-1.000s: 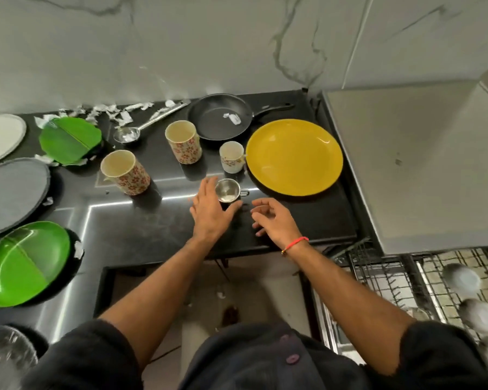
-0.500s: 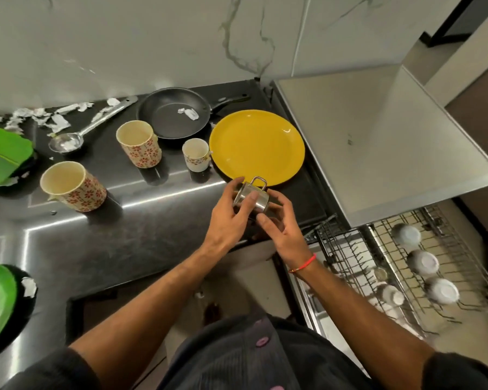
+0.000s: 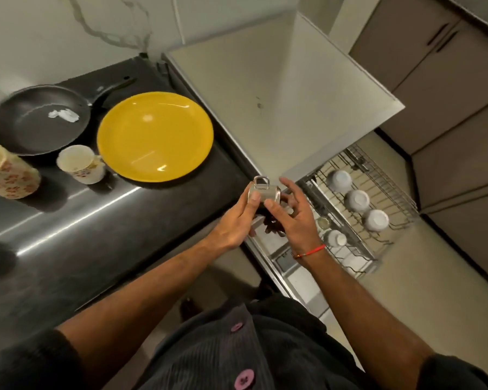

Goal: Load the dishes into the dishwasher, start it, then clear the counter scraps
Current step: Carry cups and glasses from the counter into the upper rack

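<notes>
No readable text, label, brand, number or sign anywhere in view. Mugs (image 3: 81,164) carry floral print only, no lettering. Steel cup (image 3: 262,192), yellow plate (image 3: 155,136), pan (image 3: 38,119) unmarked. Dishwasher rack (image 3: 378,209) and its door show no legible panel text.
</notes>
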`<act>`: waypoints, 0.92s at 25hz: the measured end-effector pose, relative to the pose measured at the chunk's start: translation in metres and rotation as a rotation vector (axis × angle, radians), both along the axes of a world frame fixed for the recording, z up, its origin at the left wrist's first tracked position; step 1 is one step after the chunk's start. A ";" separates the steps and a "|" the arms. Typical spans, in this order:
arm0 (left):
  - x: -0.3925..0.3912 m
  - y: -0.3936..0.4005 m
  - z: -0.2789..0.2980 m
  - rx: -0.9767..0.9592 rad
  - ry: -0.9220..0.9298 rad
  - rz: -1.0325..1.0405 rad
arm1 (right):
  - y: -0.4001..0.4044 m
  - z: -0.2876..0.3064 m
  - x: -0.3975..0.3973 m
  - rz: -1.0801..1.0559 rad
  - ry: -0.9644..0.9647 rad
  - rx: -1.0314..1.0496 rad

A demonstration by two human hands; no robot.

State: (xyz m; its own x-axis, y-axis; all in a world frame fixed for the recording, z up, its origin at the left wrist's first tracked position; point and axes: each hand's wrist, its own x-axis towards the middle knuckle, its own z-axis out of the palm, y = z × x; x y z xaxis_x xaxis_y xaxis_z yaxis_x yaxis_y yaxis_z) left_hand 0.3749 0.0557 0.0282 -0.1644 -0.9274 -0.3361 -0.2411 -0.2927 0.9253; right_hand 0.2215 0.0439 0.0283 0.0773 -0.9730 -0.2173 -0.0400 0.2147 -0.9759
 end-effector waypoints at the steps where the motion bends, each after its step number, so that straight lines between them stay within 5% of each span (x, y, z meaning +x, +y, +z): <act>1: -0.014 -0.008 -0.001 0.012 -0.019 -0.037 | -0.004 -0.004 -0.019 -0.045 -0.005 0.025; 5: -0.069 -0.039 -0.023 0.055 -0.114 -0.164 | -0.039 -0.036 -0.105 -0.222 -0.031 0.070; 9: -0.117 -0.072 -0.053 0.154 -0.244 -0.164 | -0.096 -0.108 -0.181 -0.277 0.146 0.162; 16: -0.174 -0.101 -0.087 0.246 -0.313 -0.066 | -0.162 -0.226 -0.216 0.099 0.741 0.254; 23: -0.177 -0.078 -0.112 0.296 -0.346 -0.018 | -0.172 -0.293 -0.223 0.295 1.060 0.237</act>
